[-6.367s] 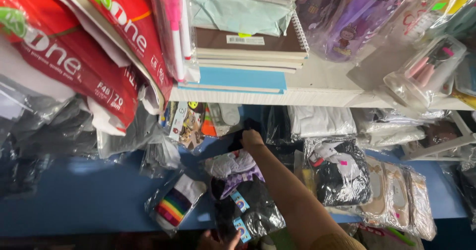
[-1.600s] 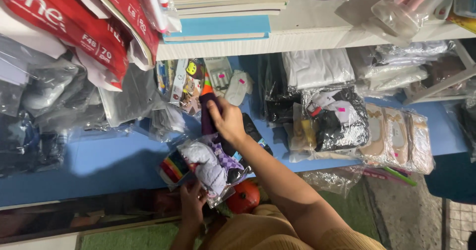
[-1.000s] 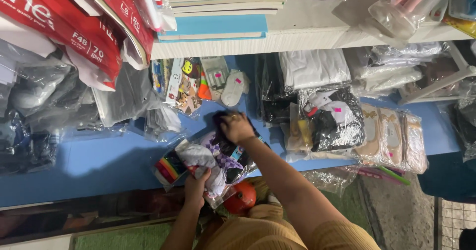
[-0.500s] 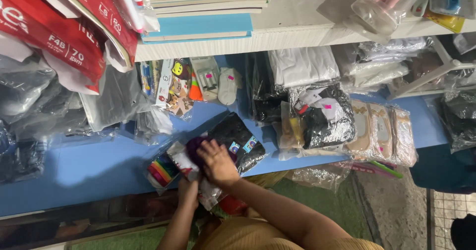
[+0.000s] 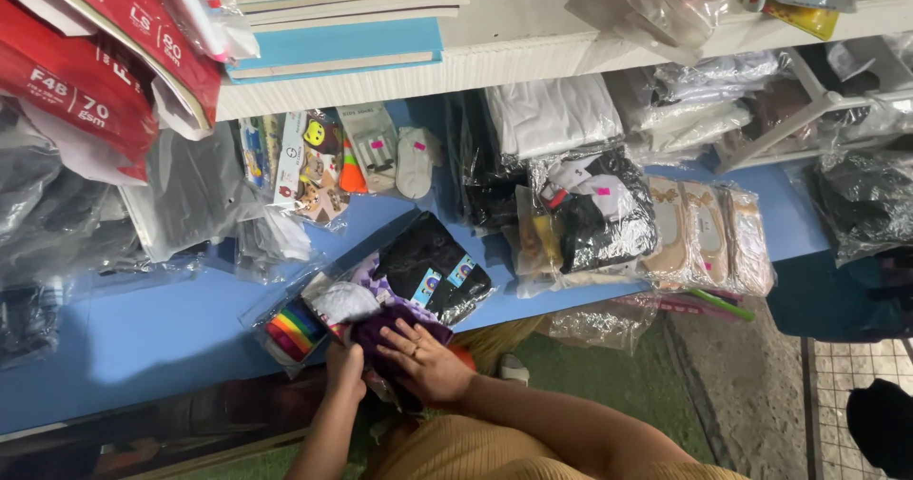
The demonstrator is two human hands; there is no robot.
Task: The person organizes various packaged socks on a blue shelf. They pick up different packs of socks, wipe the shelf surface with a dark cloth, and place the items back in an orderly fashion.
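Observation:
My right hand (image 5: 425, 360), a ring on one finger, lies on a dark purple sock bundle (image 5: 399, 325) at the near edge of the blue shelf (image 5: 143, 333). My left hand (image 5: 344, 370) curls around the bundle's left side, against a clear packet of rainbow-striped socks (image 5: 293, 329). A white folded piece (image 5: 344, 301) sits just above the bundle. A clear packet of black socks (image 5: 430, 267) with small blue tags lies directly behind it, touching.
Packets of patterned socks (image 5: 314, 161), white socks (image 5: 552, 114), black-and-white items (image 5: 594, 218) and beige items (image 5: 709, 237) crowd the shelf. Red paper reams (image 5: 86, 52) and notebooks (image 5: 333, 52) rest on the white shelf above. Green floor lies at the lower right.
My right hand has drawn back from the far packets to the shelf's near edge and now rests on the purple bundle. My left hand stays at the bundle's side.

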